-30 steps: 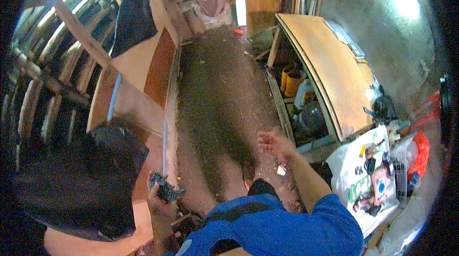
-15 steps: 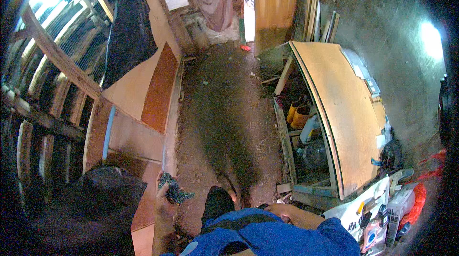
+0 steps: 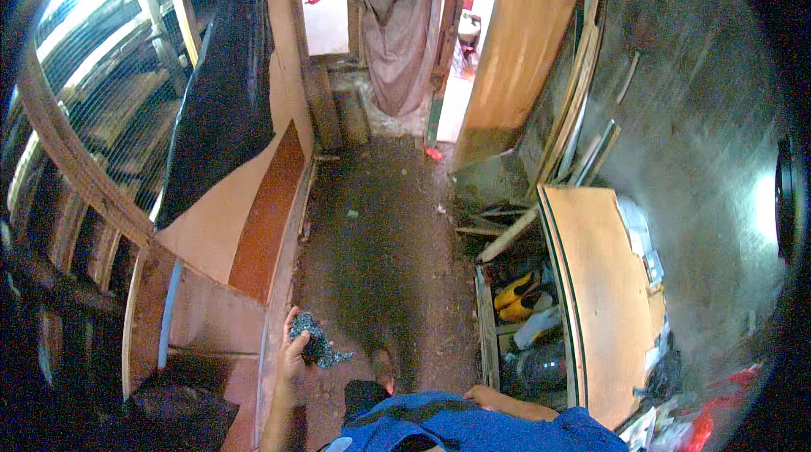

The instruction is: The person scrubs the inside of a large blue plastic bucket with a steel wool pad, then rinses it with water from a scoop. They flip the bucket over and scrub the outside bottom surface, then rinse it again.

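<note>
My left hand [image 3: 293, 342] is closed around a bunched, dark blue-green speckled cloth [image 3: 314, 344], held out low on the left, over the edge of the dirt floor. One end of the cloth trails loose toward the right. Close to my blue shirt [image 3: 473, 422], my right hand [image 3: 480, 395] hangs at the lower middle. Its fingers are hidden, and I see nothing in it. A bare foot [image 3: 384, 367] shows beneath me on the floor.
A dirt floor [image 3: 372, 232] runs to a doorway with a hanging grey cloth [image 3: 401, 55] and a wooden door [image 3: 515, 55]. On the right, a wood-topped table [image 3: 604, 291] has yellow boots [image 3: 515, 296] underneath. Black plastic sheeting [image 3: 224, 89] hangs along the left panelled wall.
My view has tilted up, so the doorway shows more fully and the table sits lower in the picture. My left hand still grips the cloth.
</note>
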### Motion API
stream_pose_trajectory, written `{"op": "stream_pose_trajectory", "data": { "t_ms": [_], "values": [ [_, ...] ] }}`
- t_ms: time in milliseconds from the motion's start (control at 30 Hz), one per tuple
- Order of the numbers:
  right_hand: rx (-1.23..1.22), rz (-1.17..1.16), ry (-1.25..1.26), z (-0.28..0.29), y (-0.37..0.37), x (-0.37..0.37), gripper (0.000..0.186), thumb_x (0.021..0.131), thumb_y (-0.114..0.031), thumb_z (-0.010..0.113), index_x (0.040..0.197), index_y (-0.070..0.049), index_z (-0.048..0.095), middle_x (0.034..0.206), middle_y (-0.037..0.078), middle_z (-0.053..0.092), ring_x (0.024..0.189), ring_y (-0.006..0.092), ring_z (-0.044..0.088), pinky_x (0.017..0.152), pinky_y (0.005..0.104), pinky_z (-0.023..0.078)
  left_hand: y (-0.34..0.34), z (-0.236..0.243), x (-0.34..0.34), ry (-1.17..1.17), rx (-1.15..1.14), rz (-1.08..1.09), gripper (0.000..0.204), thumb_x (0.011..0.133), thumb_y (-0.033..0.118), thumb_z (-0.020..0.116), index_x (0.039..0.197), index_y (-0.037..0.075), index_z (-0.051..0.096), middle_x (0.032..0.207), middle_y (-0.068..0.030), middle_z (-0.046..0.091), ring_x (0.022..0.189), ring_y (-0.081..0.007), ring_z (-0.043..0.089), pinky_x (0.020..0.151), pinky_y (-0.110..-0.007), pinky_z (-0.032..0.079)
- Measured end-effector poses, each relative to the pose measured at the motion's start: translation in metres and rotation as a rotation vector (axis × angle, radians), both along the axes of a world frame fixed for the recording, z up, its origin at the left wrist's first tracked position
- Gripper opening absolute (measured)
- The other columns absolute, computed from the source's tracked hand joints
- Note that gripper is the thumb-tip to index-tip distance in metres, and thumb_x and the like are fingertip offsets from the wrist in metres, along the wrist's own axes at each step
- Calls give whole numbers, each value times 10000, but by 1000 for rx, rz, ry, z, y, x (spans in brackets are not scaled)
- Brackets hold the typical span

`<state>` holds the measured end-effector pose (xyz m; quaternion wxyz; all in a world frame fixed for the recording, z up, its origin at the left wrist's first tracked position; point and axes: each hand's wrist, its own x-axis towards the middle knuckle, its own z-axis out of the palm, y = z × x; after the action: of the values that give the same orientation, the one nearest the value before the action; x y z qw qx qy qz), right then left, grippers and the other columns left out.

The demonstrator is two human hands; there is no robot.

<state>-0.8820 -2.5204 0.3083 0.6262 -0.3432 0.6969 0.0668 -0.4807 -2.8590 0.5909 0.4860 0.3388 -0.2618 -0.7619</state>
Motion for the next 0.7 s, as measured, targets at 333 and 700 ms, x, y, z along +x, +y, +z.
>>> {"op": "stream_pose_trajectory", "data": {
  "t_ms": [333,700],
  "values": [
    [-341,337,-94,106,-203,-66,304,940,-245,650,1201,-125,750,1100,74,774,974,226,713,871,401,550,-141,14,-42,-102,-17,5,683,925,108,635,1538,165,340,1261,-164,587,1051,-310,667,816,-541,626],
    [-952,325,-474,5,-401,-236,281,930,-125,572,1145,-71,744,958,74,761,838,198,690,748,405,565,-304,45,-197,-139,23,160,695,902,106,654,1526,157,355,1123,-113,628,850,-275,677,761,-496,611]
  ]
}}
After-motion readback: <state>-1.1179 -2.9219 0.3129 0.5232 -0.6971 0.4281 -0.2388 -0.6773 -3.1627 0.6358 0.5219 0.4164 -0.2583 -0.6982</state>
